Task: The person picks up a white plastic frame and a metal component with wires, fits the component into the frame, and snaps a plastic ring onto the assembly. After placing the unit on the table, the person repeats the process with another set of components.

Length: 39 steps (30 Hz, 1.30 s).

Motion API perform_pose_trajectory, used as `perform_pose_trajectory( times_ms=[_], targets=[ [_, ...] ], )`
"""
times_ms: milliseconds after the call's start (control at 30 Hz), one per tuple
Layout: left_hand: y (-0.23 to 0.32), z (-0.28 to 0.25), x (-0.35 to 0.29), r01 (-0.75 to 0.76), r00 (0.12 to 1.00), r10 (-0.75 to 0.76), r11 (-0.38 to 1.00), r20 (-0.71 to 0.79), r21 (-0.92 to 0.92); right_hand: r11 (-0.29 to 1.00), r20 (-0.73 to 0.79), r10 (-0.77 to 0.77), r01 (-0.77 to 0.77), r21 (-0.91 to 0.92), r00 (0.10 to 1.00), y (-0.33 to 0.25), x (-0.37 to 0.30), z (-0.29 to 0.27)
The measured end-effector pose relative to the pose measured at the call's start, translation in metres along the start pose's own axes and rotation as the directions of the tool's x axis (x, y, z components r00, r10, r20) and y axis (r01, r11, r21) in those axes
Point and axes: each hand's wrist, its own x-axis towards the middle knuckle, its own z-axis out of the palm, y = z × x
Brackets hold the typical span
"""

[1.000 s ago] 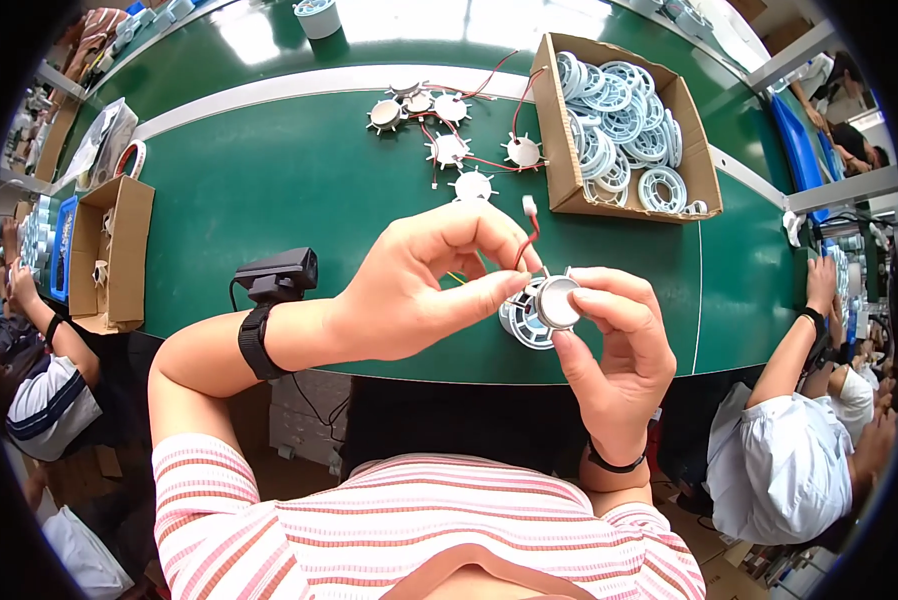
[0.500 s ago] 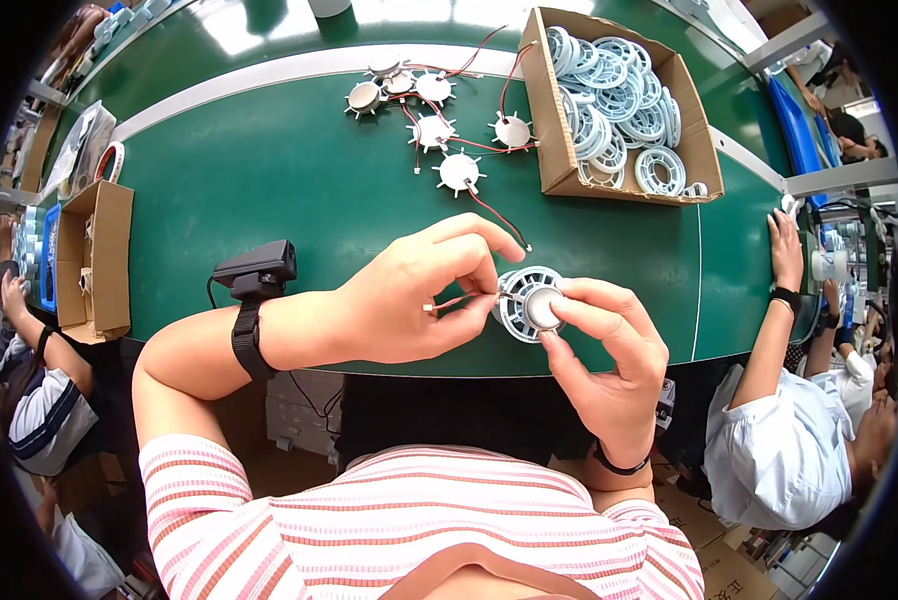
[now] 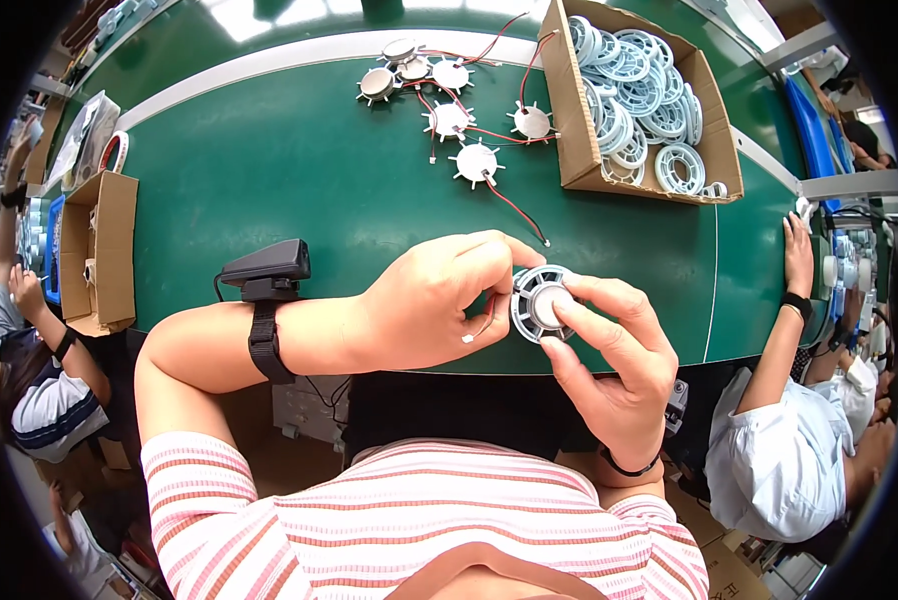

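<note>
Left hand [image 3: 439,300] curls beside the white ring housing [image 3: 541,303], fingertips pinching its red wire [image 3: 487,318]. Right hand [image 3: 614,360], wrist bent upward, grips the housing with its thumb on the centre disc, above the green desk [image 3: 299,180] edge.

You wear a red-and-white striped shirt [image 3: 419,520], a black strapped device [image 3: 265,275] on your left wrist, a dark band [image 3: 629,467] on your right.

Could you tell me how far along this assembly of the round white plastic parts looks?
Done: nothing finished can be told apart on the green table. In hand: the left hand and right hand grip one white ribbed plastic ring with a round disc module pressed into its centre. Left: six spoked disc modules with red wires lie loose, and the cardboard box holds many bare white rings.
</note>
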Motion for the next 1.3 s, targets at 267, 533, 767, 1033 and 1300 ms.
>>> perform_pose_trajectory(
  times_ms=[267, 533, 767, 1033, 1300],
  targets=[
    [0.001, 0.001, 0.000, -0.018, 1.000, 0.018, 1.000, 0.008, -0.019, 0.987, 0.031, -0.035, 0.040, -0.156, 0.999, -0.002, -0.002, -0.003],
    [0.003, -0.006, 0.002, 0.092, 0.994, -0.088, 0.994, 0.065, -0.064, 1.000, 0.045, -0.023, 0.023, 0.009, 0.999, 0.024, -0.016, 0.021],
    [0.002, -0.003, 0.002, 0.052, 0.998, -0.047, 0.995, 0.050, -0.086, 0.992, -0.029, -0.081, 0.083, 0.099, 0.996, 0.028, -0.019, 0.026],
    [0.004, -0.010, 0.003, -0.110, 0.991, 0.114, 0.992, 0.068, -0.068, 0.951, -0.007, -0.302, 0.300, -0.071, 0.953, 0.031, -0.017, 0.020],
    [-0.001, -0.010, 0.001, -0.164, 0.982, 0.169, 0.984, 0.086, -0.068, 0.955, -0.086, -0.292, 0.287, -0.071, 0.952, 0.025, -0.027, 0.023]
  ],
)
